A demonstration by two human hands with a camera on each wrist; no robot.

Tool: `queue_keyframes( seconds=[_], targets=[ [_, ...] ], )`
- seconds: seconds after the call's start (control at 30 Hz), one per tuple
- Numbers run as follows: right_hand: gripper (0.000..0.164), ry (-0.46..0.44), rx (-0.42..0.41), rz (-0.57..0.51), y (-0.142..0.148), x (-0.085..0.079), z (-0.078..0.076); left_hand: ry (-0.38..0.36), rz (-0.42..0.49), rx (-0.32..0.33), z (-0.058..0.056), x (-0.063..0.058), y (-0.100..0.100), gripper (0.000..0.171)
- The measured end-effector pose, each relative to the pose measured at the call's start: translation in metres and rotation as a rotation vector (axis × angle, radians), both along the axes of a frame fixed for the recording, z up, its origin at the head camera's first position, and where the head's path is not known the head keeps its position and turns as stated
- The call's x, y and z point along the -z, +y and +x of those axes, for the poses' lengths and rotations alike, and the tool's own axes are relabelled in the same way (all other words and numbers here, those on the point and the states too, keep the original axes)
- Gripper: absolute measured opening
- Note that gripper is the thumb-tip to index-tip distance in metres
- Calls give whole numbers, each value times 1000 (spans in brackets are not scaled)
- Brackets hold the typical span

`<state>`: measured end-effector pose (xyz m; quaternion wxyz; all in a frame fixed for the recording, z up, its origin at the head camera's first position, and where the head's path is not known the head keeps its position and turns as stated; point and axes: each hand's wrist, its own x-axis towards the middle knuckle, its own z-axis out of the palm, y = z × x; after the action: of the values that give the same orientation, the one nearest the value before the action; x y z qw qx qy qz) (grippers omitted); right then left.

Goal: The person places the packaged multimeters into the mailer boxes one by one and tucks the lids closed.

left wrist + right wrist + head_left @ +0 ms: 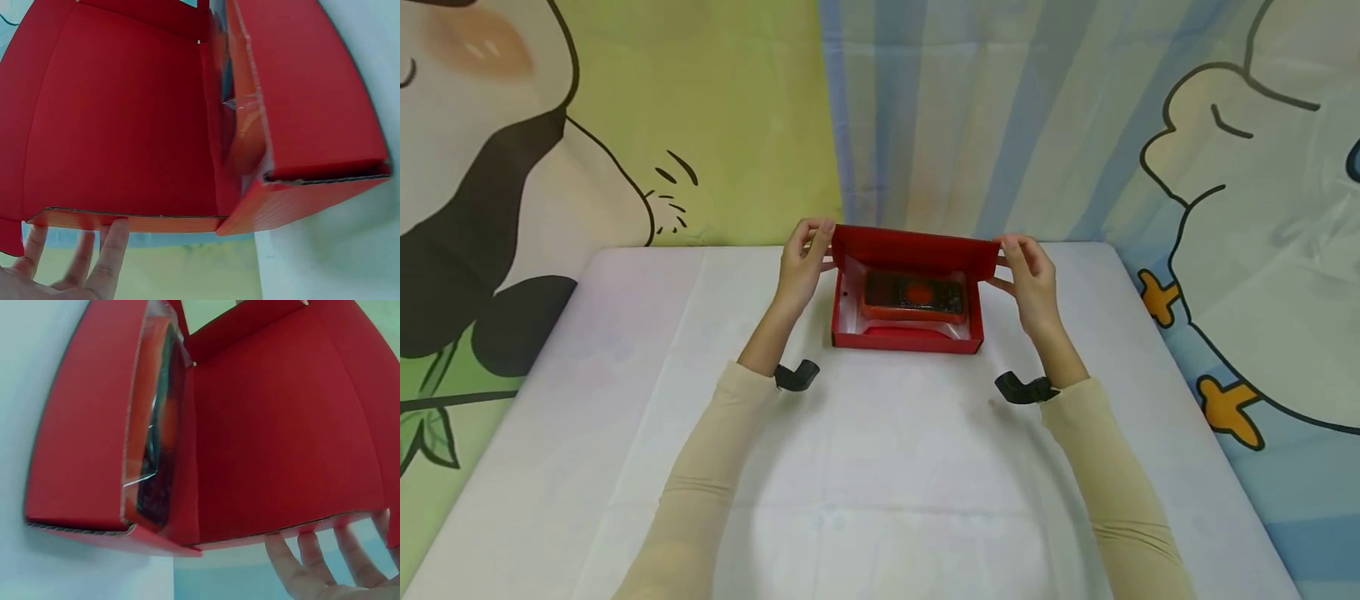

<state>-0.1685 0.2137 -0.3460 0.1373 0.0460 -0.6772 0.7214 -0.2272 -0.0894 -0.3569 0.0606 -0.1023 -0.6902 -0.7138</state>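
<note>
On the white table stands a red cardboard box [906,342] with its lid [917,243] raised and tilted up at the back. Inside lies an orange block-like item with a dark top [883,292] and a round orange mark, in clear plastic; its kind is unclear. My left hand [802,260] holds the lid's left end, thumb near the corner, with several fingers [107,259] against the side flap. At the opposite end my right hand [1032,279] holds the lid's right corner, fingers [289,562] against that flap. Both thumbs are hidden in the wrist views.
The white tablecloth [880,467] spreads in front of the box and to both sides. Behind the table hangs a backdrop [722,125] with cartoon figures. A black curved wrist mount [797,377] sits at the left wrist, and another mount [1026,389] at the right.
</note>
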Motion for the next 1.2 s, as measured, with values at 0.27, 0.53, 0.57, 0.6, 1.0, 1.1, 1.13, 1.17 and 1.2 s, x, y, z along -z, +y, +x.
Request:
queue_keyframes(
  seconds=[0.27,0.53,0.57,0.6,1.0,1.1,1.13,1.17,1.2],
  targets=[
    [32,48,-51,37,5,14,6,42,23,63,8,8,-7,38],
    [37,67,-124,111,13,28,16,71,23,125,16,24,-14,59],
    [37,70,-134,121,14,29,17,72,23,128,17,26,-15,60],
    [36,74,-141,135,14,30,18,72,23,132,18,28,-16,59],
    [35,150,-161,238,17,43,29,83,-89,181,44,17,-23,47],
    [35,159,-178,223,21,49,29,72,-121,183,47,16,-25,43],
    [35,163,-186,216,21,50,30,72,-123,189,48,17,-26,42],
    [35,167,-194,212,22,51,30,69,-121,194,49,17,-26,40],
    [35,171,-203,207,22,51,31,67,-122,196,49,18,-27,41]
  ],
)
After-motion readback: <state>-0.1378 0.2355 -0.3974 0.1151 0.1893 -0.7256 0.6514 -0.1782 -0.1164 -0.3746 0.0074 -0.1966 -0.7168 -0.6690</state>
